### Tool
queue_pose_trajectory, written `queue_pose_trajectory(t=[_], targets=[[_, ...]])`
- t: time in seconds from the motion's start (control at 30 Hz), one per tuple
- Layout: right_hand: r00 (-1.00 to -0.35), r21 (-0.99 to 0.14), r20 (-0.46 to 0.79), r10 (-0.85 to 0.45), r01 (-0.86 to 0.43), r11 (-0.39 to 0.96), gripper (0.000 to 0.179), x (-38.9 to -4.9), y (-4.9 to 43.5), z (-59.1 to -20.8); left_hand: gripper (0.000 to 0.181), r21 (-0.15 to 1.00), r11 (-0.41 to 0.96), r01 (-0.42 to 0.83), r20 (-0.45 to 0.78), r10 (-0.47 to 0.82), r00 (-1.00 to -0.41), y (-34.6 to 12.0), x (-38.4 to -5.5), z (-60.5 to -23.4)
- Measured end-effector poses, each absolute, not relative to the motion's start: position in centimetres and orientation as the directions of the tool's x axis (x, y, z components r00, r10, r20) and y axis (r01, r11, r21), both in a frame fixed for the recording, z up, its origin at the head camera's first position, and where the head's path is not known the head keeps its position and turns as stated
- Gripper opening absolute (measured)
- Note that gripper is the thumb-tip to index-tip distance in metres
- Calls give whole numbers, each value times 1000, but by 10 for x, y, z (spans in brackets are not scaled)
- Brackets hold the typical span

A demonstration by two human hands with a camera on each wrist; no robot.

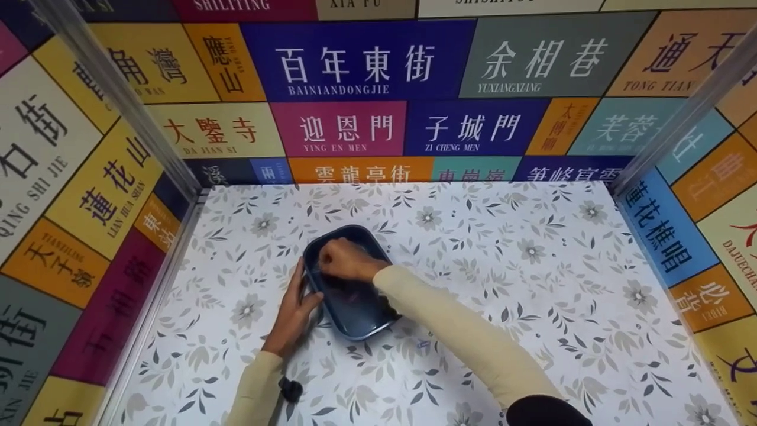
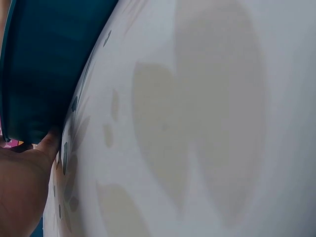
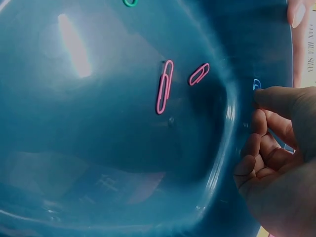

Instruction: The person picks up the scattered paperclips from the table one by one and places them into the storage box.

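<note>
Paper clip of blue colour [image 3: 256, 83] is inside the tray [image 1: 359, 318], close to its left wall, toward the far end. The right hand [image 1: 350, 260] pinches it: the thumb and forefinger are narrow together on it, and the other fingers are curled toward the palm. On the tray floor, apart from this hand, lies a longer pink paper clip [image 3: 165, 87], and near it, not touching, a smaller pink paper clip [image 3: 199, 74]. Of a green paper clip [image 3: 130, 2] only one rounded end is visible in the right wrist view. The tray is deep blue, with rounded corners. The left hand [image 1: 294, 313] touches its left side from outside; the fingers are rather straight, with the thumb spread wide from them, on the nearer part. The tray stands left of the middle of the desk [image 1: 568, 307], which is patterned with grey flowers and leaves. To the right of the tray's near end lies a purplish object [image 1: 423, 343], too small to name. Both arms wear cream sleeves [image 1: 458, 328]. Panels [image 1: 355, 71] with coloured blocks and Chinese writing stand at the far, left and right sides.
</note>
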State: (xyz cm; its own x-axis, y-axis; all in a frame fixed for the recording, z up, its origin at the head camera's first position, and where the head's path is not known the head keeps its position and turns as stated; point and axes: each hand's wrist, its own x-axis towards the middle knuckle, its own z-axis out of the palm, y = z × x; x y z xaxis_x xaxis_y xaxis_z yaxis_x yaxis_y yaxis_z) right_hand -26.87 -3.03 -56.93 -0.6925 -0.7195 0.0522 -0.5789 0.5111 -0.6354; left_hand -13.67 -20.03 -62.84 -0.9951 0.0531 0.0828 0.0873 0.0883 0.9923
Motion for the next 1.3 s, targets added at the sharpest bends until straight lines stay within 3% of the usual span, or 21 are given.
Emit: queue_pose_trajectory(t=[0.4,0.63,1.03,1.3], targets=[[-709,-613,18,-705,-565,552,20,-275,-24,-578,90,994,77,79,75,56,-996,-194,-139,-629],[-699,-625,108,-706,-601,499,14,-285,-24,-600,87,993,78,90,85,67,-994,-194,-138,-629],[-655,-634,167,-737,-644,428,13,-280,-23,-579,89,991,73,110,105,78,-991,-196,-138,-629],[-660,-628,132,-740,-633,453,9,-271,-20,-562,89,990,103,99,93,63,-994,-201,-136,-629]])
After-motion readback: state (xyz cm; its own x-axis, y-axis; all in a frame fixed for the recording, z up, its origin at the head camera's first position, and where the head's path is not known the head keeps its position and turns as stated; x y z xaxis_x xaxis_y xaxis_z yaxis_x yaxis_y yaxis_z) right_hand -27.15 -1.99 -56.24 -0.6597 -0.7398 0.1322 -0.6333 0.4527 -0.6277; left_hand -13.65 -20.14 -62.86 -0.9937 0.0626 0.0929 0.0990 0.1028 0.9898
